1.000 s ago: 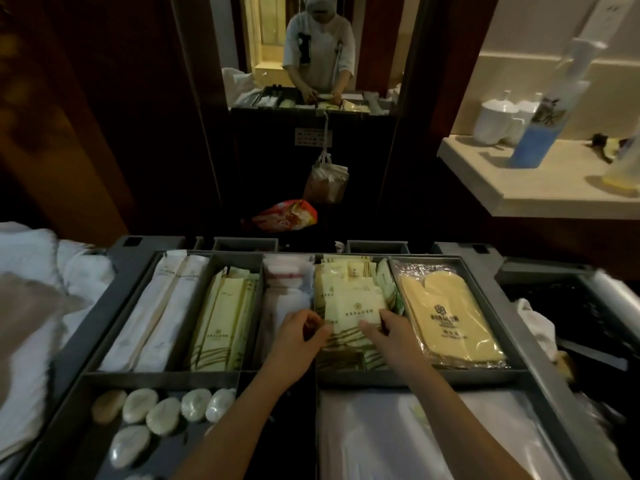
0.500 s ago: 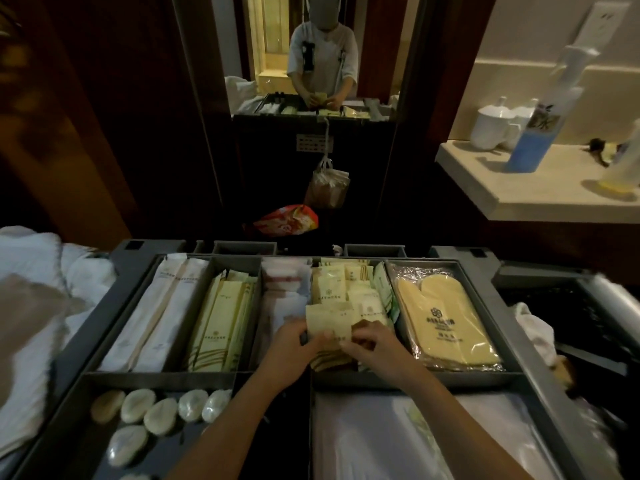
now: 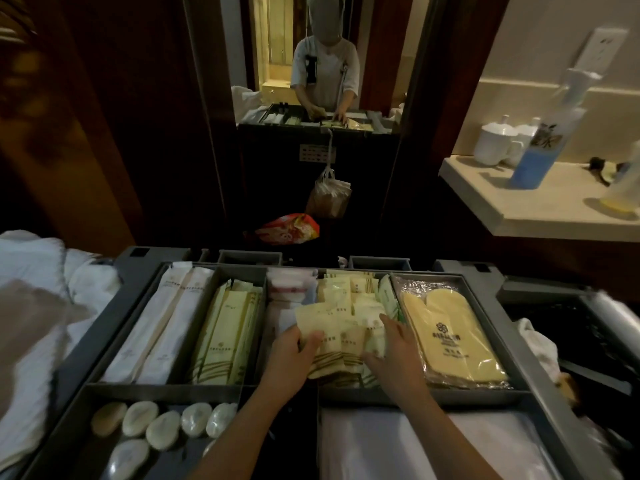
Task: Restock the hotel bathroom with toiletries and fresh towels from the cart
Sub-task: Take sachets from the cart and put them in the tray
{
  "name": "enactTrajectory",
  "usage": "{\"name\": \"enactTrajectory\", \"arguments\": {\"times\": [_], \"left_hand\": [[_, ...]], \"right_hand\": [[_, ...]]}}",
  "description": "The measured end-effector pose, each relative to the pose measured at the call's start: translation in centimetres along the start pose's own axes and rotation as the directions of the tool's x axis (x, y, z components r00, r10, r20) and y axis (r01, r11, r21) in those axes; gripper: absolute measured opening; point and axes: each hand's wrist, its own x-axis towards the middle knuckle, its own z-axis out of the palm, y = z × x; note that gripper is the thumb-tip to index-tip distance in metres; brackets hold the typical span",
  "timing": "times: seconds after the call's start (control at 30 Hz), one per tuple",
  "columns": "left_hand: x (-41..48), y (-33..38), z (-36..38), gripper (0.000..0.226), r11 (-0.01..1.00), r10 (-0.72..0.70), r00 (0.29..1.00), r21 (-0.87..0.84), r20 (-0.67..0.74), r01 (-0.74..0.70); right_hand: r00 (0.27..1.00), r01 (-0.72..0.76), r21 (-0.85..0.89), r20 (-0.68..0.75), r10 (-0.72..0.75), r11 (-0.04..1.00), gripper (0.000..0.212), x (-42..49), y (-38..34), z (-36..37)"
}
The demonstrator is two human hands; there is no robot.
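Left hand grips the sachets; right hand has spread open, apart.

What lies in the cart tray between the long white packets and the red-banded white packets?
A compartment of long yellow-green packets lies between them, with a tray wall on each side; the head view shows it.

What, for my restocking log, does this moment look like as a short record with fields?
left hand: grips a fan of cream sachets
right hand: open, fingers on loose sachets in the same compartment
right of it: yellow slippers in clear wrap
left compartments: long cream packets, white sleeves
front left: wrapped soaps
beside cart: white towels
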Motion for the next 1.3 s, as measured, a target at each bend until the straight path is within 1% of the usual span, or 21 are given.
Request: {"name": "enactTrajectory", "arguments": {"times": [0.17,0.23,0.27,0.3,0.37,0.4,0.47,0.57,0.63,0.7,0.8,0.9,0.97,1.07,1.17,1.23,1.3], "left_hand": [[0.2,-0.3,-0.1,0.008,1.0,-0.009,1.0,-0.025,-0.013,0.009],[0.3,-0.4,-0.1,0.012,1.0,-0.002,1.0,-0.017,-0.025,0.002],[0.4,-0.5,-0.2,0.014,1.0,0.004,0.999,-0.005,-0.034,-0.004],[0.4,-0.5,-0.2,0.015,1.0,0.008,0.999,-0.001,-0.044,-0.008],[0.5,-0.6,-0.2,0.015,1.0,0.012,0.998,0.001,-0.061,-0.012],[0.5,-0.5,-0.2,0.016,1.0,0.016,0.998,0.002,-0.068,-0.016],[0.5,-0.6,-0.2,0.017,1.0,0.023,0.997,-0.002,-0.075,-0.023],[0.5,-0.6,-0.2,0.02,1.0,0.016,0.998,-0.016,-0.065,-0.017],[0.5,-0.5,-0.3,0.02,1.0,0.007,0.998,-0.026,-0.055,-0.008],[0.2,-0.1,-0.3,0.019,0.999,0.006,0.998,-0.038,-0.061,-0.008],[-0.2,0.8,-0.7,0.015,0.995,-0.029,0.997,-0.097,-0.065,0.023],[-0.4,2.5,-1.7,0.014,0.991,-0.002,0.999,-0.135,-0.04,-0.003],[-0.5,3.7,-2.7,0.019,0.992,0.028,0.999,-0.122,-0.022,-0.031],[-1.0,5.2,-4.7,0.017,0.993,0.061,0.998,-0.096,-0.026,-0.063],[-2.2,5.8,-6.8,0.013,0.993,0.078,0.993,-0.077,-0.083,-0.084],[-3.4,6.1,-8.2,0.015,0.995,0.089,0.987,-0.042,-0.135,-0.095],[-4.7,6.4,-9.5,0.01,0.996,0.079,0.978,-0.013,-0.191,-0.083]], "right_hand": [[1.0,-0.027,0.001,-0.014,0.027,1.0,0.076,-0.1,-0.2,-0.1],[0.999,-0.036,0.087,0.008,0.035,0.996,0.075,-0.1,-0.1,-0.1],[0.998,-0.055,0.133,0.03,0.052,0.99,0.068,0.0,-0.1,-0.2],[0.996,-0.077,0.15,0.054,0.069,0.986,0.058,0.0,-0.2,-0.4],[0.995,-0.076,0.11,0.076,0.068,0.991,0.03,0.0,-0.3,-0.7],[0.996,-0.061,0.092,0.073,0.054,0.994,0.021,-0.1,-0.3,-0.8],[0.999,-0.044,0.108,0.035,0.04,0.993,0.014,-0.3,-0.5,-0.9],[0.995,-0.035,0.184,-0.082,0.05,0.982,0.012,-0.6,-0.6,-0.8],[0.988,-0.038,0.254,-0.134,0.074,0.966,0.008,-0.7,-1.0,-1.0],[0.981,-0.059,0.364,-0.152,0.122,0.93,0.006,-0.8,-1.4,-1.4],[0.962,-0.07,0.52,-0.191,0.195,0.852,0.012,-1.3,-2.3,-2.0],[0.969,-0.057,0.559,-0.168,0.181,0.827,0.013,-1.6,-3.3,-2.6],[0.979,-0.047,0.579,-0.135,0.153,0.814,0.012,-1.7,-4.3,-3.1],[0.99,-0.018,0.648,-0.093,0.102,0.762,0.015,-1.8,-6.3,-3.8],[0.998,-0.032,0.717,-0.009,0.056,0.697,0.018,-1.9,-8.2,-3.9],[1.0,-0.006,0.713,0.017,-0.009,0.701,0.019,-1.9,-9.5,-3.8],[0.993,0.053,0.692,0.037,-0.109,0.72,0.022,-2.0,-10.8,-3.6]]}}
